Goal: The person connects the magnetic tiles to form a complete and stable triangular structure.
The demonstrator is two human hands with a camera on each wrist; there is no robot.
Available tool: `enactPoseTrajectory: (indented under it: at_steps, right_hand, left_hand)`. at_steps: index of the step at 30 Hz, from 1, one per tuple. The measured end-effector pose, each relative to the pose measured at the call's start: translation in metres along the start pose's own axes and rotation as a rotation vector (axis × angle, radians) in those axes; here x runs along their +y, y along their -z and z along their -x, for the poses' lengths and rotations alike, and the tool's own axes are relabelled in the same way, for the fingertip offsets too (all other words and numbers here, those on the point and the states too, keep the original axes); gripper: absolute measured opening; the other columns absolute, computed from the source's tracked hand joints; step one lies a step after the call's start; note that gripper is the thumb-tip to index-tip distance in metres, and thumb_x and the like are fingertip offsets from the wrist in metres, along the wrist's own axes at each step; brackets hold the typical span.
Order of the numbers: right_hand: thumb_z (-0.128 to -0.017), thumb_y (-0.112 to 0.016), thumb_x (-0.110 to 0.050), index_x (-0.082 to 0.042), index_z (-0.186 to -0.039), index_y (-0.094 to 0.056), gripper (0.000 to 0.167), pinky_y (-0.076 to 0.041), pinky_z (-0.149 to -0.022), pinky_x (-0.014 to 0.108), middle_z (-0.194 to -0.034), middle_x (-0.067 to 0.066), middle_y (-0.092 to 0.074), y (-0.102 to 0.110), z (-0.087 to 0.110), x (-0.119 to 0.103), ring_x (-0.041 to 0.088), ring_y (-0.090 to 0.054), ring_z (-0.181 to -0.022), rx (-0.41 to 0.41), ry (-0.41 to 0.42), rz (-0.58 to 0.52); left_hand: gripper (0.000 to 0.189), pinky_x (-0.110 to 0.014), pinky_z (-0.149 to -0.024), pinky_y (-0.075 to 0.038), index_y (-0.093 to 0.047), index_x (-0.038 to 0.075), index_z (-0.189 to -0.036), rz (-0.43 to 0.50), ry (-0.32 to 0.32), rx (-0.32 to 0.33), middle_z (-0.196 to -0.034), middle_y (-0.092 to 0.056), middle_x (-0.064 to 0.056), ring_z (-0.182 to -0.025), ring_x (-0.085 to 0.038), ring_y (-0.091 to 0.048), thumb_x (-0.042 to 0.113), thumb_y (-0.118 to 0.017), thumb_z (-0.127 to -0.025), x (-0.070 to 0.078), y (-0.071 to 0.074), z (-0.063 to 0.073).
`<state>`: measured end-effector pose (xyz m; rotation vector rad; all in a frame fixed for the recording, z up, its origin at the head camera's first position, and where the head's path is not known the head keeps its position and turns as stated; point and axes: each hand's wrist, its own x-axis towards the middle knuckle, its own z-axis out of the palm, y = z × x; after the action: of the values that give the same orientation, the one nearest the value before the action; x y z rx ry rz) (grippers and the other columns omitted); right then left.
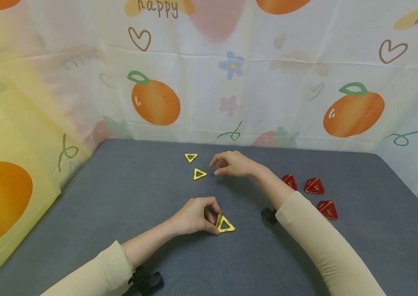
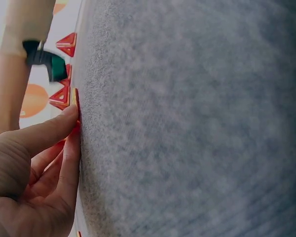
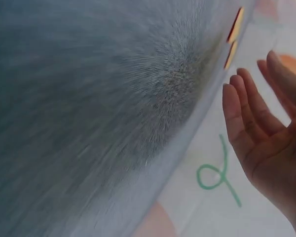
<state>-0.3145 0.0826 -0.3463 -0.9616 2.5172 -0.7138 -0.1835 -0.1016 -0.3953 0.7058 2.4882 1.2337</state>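
Note:
My left hand [image 1: 194,217] pinches a yellow triangular frame piece [image 1: 226,230] between thumb and fingers, low at the middle of the table. A second yellow side shows at its left, partly hidden by the fingers; whether the two are joined I cannot tell. In the left wrist view its thin edge [image 2: 75,98] sticks out past the thumb. Farther back, my right hand [image 1: 232,163] hovers above the table, fingers loosely bent and holding nothing. Just left of its fingertips lies a flat yellow triangle [image 1: 195,174], with another yellow triangle [image 1: 191,155] behind it.
At the right of the grey table [image 1: 138,176] stand red triangular pieces [image 1: 314,186], [image 1: 328,210]; another red piece [image 1: 290,181] is partly covered by the right forearm. A printed cloth [image 1: 201,98] hangs along the back and left edges. Black wrist straps [image 1: 269,216] are on both arms.

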Motion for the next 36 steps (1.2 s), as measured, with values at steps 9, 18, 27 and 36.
enactPoseTrajectory:
  at_steps: [9,18,27,36]
  right_hand:
    - [-0.099,-0.060,-0.027,-0.021,-0.136,-0.056,0.038,-0.055,-0.080,0.033,-0.116,0.009,-0.068,-0.001,-0.037,-0.002,0.023,-0.067,-0.097,-0.069,-0.037,0.002]
    - [-0.098,-0.062,-0.027,-0.022,-0.141,-0.053,0.044,-0.048,-0.096,0.041,-0.129,0.011,-0.059,-0.012,-0.053,-0.004,0.026,-0.056,-0.118,-0.095,0.016,0.104]
    - [-0.095,-0.066,-0.030,-0.025,-0.138,-0.057,0.044,-0.046,-0.097,0.040,-0.129,0.011,-0.055,-0.018,-0.054,-0.004,0.024,-0.052,-0.116,-0.078,0.017,0.157]
    - [-0.092,-0.071,-0.027,-0.020,-0.129,-0.061,0.040,-0.047,-0.096,0.041,-0.125,0.011,-0.058,-0.021,-0.055,-0.007,0.025,-0.055,-0.115,-0.037,-0.007,0.162]
  left_hand:
    - [0.037,-0.019,-0.066,-0.052,-0.066,0.013,-0.095,0.012,0.003,-0.008,-0.081,-0.071,-0.002,-0.070,-0.006,-0.064,0.010,-0.091,-0.067,0.002,0.000,0.000]
    - [0.038,-0.019,-0.066,-0.052,-0.067,0.012,-0.097,0.015,-0.007,-0.012,-0.082,-0.072,-0.002,-0.070,-0.004,-0.064,0.010,-0.090,-0.067,0.001,0.001,0.001]
    - [0.038,-0.019,-0.066,-0.052,-0.066,0.013,-0.095,0.013,0.008,-0.011,-0.080,-0.071,-0.001,-0.070,-0.005,-0.064,0.011,-0.091,-0.067,0.000,0.002,0.001]
    - [0.037,-0.019,-0.065,-0.052,-0.066,0.012,-0.095,0.016,0.011,-0.013,-0.081,-0.071,-0.002,-0.069,-0.005,-0.064,0.010,-0.090,-0.067,0.000,0.002,0.001]
